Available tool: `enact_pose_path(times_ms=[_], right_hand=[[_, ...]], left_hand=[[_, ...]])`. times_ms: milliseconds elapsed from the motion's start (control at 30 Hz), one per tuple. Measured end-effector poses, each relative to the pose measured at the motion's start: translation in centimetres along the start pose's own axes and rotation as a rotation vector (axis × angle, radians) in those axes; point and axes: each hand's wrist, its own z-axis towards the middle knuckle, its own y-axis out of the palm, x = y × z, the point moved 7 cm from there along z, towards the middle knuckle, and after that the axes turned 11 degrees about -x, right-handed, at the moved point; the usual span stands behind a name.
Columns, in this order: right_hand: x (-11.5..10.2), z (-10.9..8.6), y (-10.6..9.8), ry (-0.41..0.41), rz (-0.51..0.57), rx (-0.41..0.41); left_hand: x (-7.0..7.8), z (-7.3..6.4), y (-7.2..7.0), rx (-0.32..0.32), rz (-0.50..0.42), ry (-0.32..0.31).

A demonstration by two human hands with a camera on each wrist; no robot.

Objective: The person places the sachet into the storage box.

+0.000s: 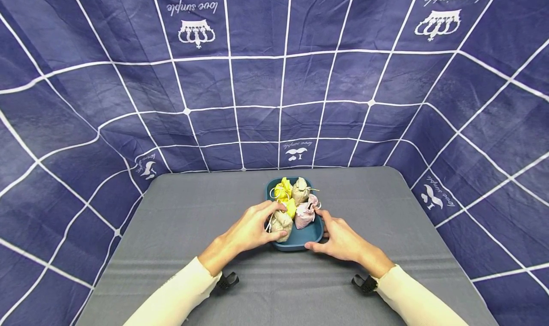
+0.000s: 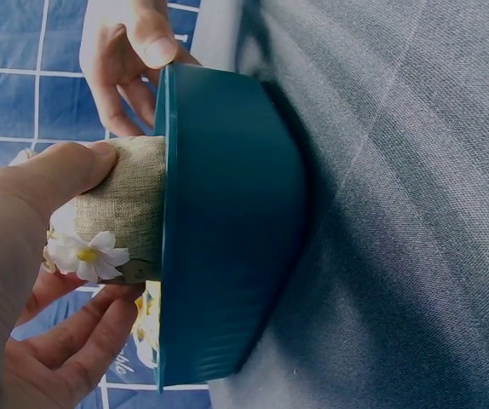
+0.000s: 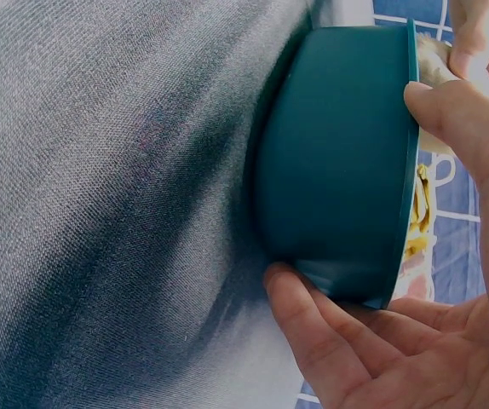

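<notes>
My left hand point(image 1: 248, 228) grips a beige cloth drawstring pouch point(image 1: 282, 227) at the near left of a teal plastic tub point(image 1: 305, 236), thumb on one side and fingers on the other. In the left wrist view the pouch, with a white flower point(image 2: 88, 255) on it, stands partly above the rim. My right hand point(image 1: 344, 240) holds the tub's right side, its thumb at the rim and its fingers along the outer wall. Inside the tub are a pink pouch point(image 1: 304, 213), a second beige pouch point(image 1: 300, 191) and yellow pouches point(image 1: 282, 190). The gripped pouch's lower part is hidden behind the tub wall.
The tub stands on a grey cloth-covered table point(image 1: 206, 207), whose cloth has folds near the front. Behind and on both sides hangs a blue cloth point(image 1: 257, 83) with white grid lines. A black strap point(image 1: 363, 284) is at the right wrist, another point(image 1: 227, 281) at the left.
</notes>
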Motion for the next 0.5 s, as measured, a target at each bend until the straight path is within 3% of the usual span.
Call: enact_pose_path(times_ms=[500], right_hand=[[-0.12,-0.01,0.01,-0.002,0.011,-0.003]], left_hand=[[-0.21,-0.23,0.44,-0.047,-0.001,-0.027]])
